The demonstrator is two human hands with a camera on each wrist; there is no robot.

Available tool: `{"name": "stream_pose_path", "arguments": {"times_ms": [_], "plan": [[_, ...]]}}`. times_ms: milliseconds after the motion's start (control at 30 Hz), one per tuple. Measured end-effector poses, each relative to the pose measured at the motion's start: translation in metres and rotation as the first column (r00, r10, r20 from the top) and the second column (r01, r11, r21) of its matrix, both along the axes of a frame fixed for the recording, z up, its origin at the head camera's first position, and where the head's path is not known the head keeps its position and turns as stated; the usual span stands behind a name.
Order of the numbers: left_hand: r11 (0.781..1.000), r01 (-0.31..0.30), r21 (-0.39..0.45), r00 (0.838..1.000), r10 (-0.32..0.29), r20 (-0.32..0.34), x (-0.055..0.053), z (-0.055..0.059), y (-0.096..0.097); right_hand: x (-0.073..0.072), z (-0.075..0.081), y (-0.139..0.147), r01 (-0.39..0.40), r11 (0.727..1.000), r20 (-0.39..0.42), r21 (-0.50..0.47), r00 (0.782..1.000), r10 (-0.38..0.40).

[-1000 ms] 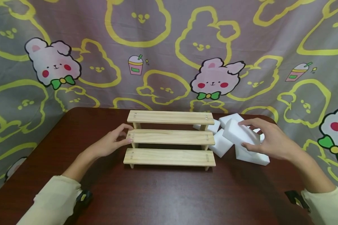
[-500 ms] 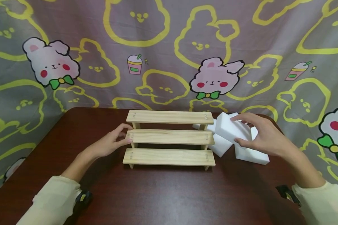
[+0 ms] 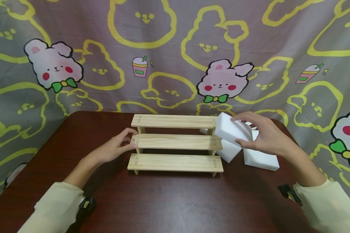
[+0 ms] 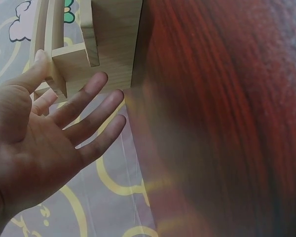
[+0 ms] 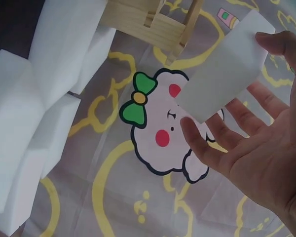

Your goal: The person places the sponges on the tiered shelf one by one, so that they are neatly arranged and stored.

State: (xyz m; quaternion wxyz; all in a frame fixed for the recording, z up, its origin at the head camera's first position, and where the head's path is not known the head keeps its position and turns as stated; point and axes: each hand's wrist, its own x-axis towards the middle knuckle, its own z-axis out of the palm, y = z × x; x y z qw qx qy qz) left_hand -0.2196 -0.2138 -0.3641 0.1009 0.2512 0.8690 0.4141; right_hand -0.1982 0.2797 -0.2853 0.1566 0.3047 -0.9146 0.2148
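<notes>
A three-tiered wooden display stand sits on the dark table. At its left end my left hand pinches the middle board between thumb and index finger; in the left wrist view the other fingers spread out below, touching nothing. My right hand grips a white foam block by its edges, thumb on one side and fingertips on the other. The held block is tilted in the air, clear of the pile, and overlaps the right ends of the upper two boards in the head view.
Several more white foam blocks, one of them at the front of the pile, lie right of the stand, partly hidden by the right hand. A patterned cloth hangs behind the table.
My right hand has carried the foam block leftward and slightly up, from over the pile to the stand's right end. The left hand and the stand have stayed still.
</notes>
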Motion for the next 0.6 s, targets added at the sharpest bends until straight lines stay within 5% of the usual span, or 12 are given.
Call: {"name": "stream_pose_path", "arguments": {"times_ms": [600], "plan": [[1.0, 0.011, 0.008, 1.0, -0.011, -0.004, -0.001, 0.0, -0.001, -0.008, 0.004, -0.012, -0.065, 0.996, 0.064, -0.059, 0.996, 0.069]]}}
